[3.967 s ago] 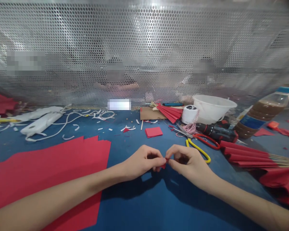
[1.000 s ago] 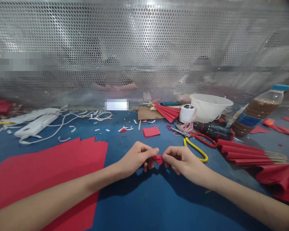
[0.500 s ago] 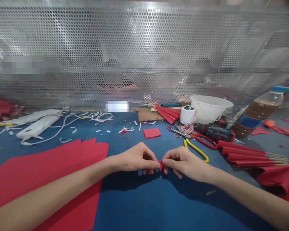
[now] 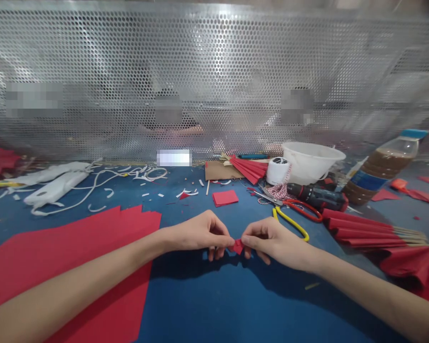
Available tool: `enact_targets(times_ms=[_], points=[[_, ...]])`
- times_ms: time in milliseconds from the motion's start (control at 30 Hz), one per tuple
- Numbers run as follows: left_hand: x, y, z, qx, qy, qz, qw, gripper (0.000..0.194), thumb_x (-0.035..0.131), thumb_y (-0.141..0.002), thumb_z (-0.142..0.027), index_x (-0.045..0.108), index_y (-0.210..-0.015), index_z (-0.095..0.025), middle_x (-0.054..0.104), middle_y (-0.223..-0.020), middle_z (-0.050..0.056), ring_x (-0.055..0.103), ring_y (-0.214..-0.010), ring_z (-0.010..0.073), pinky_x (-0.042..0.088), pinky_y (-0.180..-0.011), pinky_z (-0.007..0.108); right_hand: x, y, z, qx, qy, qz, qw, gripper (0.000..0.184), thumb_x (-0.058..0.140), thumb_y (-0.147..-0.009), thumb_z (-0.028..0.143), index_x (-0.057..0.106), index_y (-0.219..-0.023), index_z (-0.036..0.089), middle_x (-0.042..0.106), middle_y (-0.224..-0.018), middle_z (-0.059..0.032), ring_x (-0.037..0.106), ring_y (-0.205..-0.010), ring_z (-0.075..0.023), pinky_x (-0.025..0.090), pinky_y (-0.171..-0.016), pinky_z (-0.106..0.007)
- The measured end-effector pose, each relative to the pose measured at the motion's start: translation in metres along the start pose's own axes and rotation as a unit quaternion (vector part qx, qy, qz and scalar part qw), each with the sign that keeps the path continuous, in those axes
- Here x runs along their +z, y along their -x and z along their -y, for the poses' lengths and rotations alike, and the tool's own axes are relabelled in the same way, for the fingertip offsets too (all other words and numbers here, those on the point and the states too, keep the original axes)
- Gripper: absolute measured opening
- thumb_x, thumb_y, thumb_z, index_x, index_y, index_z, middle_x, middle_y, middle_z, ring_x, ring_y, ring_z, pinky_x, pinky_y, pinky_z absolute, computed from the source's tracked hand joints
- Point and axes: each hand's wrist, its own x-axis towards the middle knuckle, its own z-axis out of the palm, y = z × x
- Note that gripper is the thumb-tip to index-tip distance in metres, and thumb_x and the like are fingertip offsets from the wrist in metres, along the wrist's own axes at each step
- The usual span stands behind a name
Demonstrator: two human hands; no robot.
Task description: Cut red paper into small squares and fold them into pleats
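Left hand (image 4: 200,233) and right hand (image 4: 274,243) meet at centre, low over the dark blue work surface (image 4: 185,305). Both pinch a small red paper piece (image 4: 237,246) between thumb and fingertips, from opposite sides, fingers curled in. The piece sits between the two hands, just above the surface, and looks folded or crimped, though the fingertips hide too much to be sure.

Large flat red paper sheets (image 4: 67,252) lie under the left forearm, to the left of the hands. Just ahead of the hands is a small stack of red paper squares (image 4: 224,198). Nearest the right hand are yellow-handled scissors (image 4: 291,224) and red-handled scissors (image 4: 302,209). Pleated red paper fans on wooden sticks (image 4: 364,233) lie to the right.

Further back are a brown cardboard piece (image 4: 217,170) with a smaller pleated red paper fan (image 4: 248,169) on it, a white twine spool (image 4: 277,170), a white plastic bowl (image 4: 310,162), a black cordless drill (image 4: 316,197), a plastic bottle of brown liquid (image 4: 380,175), white paper offcuts (image 4: 128,175) and a perforated metal screen (image 4: 214,81).
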Motion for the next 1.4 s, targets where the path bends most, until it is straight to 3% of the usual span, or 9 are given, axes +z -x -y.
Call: enact_targets(times_ms=[233, 500, 767, 1000, 1167, 1300, 1400], points=[[0.005, 0.003, -0.002, 0.008, -0.045, -0.002, 0.999, 0.025, 0.064, -0.089, -0.034, 0.072, -0.079, -0.013, 0.061, -0.058, -0.001, 0.055, -0.045, 0.0068, 0.044, -0.047, 0.017, 0.004, 0.003, 0.005, 0.007, 0.044, 0.002, 0.999, 0.032, 0.054, -0.097, 0.037, 0.07, -0.086, 0.013, 0.071, -0.075, -0.003, 0.048, -0.05, -0.0069, 0.035, -0.046, -0.018], [0.017, 0.005, -0.011, -0.01, -0.047, -0.038, 0.998, 0.018, 0.062, -0.083, -0.027, 0.073, -0.078, -0.013, 0.057, -0.055, -0.003, 0.05, -0.043, 0.0079, 0.043, -0.043, 0.018, 0.006, 0.005, 0.004, -0.015, 0.055, -0.013, 0.998, 0.025, 0.063, -0.093, 0.037, 0.066, -0.081, 0.015, 0.064, -0.068, 0.0009, 0.048, -0.058, -0.0091, 0.035, -0.052, -0.019], [0.032, 0.005, -0.007, 0.016, -0.05, -0.108, 0.993, 0.018, 0.061, -0.08, -0.025, 0.072, -0.074, -0.012, 0.056, -0.056, -0.003, 0.044, -0.046, 0.0071, 0.034, -0.044, 0.018, 0.004, 0.004, 0.001, -0.024, 0.008, 0.002, 1.0, 0.025, 0.063, -0.093, 0.036, 0.066, -0.08, 0.014, 0.061, -0.065, 0.0018, 0.044, -0.052, -0.0076, 0.032, -0.047, -0.018], [0.034, 0.001, -0.002, 0.028, -0.016, -0.178, 0.984, 0.016, 0.062, -0.077, -0.022, 0.071, -0.068, -0.012, 0.053, -0.053, -0.003, 0.041, -0.048, 0.0071, 0.031, -0.045, 0.019, 0.002, 0.007, 0.007, -0.055, -0.005, -0.003, 0.998, 0.038, 0.051, -0.099, 0.045, 0.066, -0.084, 0.013, 0.066, -0.078, -0.0028, 0.049, -0.053, -0.0086, 0.038, -0.053, -0.022], [0.037, 0.001, -0.001, 0.023, -0.009, -0.16, 0.987, 0.016, 0.064, -0.075, -0.023, 0.072, -0.067, -0.011, 0.053, -0.052, -0.003, 0.038, -0.046, 0.0069, 0.028, -0.043, 0.02, 0.003, 0.008, 0.005, -0.043, 0.018, -0.008, 0.999, 0.035, 0.057, -0.096, 0.042, 0.069, -0.08, 0.013, 0.066, -0.07, -0.0023, 0.047, -0.052, -0.0092, 0.035, -0.051, -0.023], [0.037, 0.0, 0.001, 0.028, -0.002, -0.164, 0.986, 0.015, 0.064, -0.074, -0.022, 0.071, -0.065, -0.012, 0.051, -0.051, -0.004, 0.036, -0.046, 0.0066, 0.027, -0.044, 0.02, 0.003, 0.008, 0.006, -0.052, -0.008, -0.002, 0.999, 0.035, 0.053, -0.097, 0.039, 0.07, -0.082, 0.013, 0.068, -0.074, -0.0031, 0.048, -0.051, -0.0085, 0.037, -0.052, -0.023], [0.036, -0.001, 0.004, 0.03, 0.001, -0.161, 0.986, 0.016, 0.064, -0.074, -0.023, 0.073, -0.067, -0.012, 0.052, -0.052, -0.004, 0.036, -0.046, 0.0065, 0.026, -0.044, 0.021, 0.005, 0.008, 0.006, -0.041, -0.022, -0.01, 0.999, 0.028, 0.061, -0.093, 0.039, 0.07, -0.084, 0.014, 0.069, -0.075, -0.0026, 0.05, -0.053, -0.009, 0.038, -0.05, -0.02]])
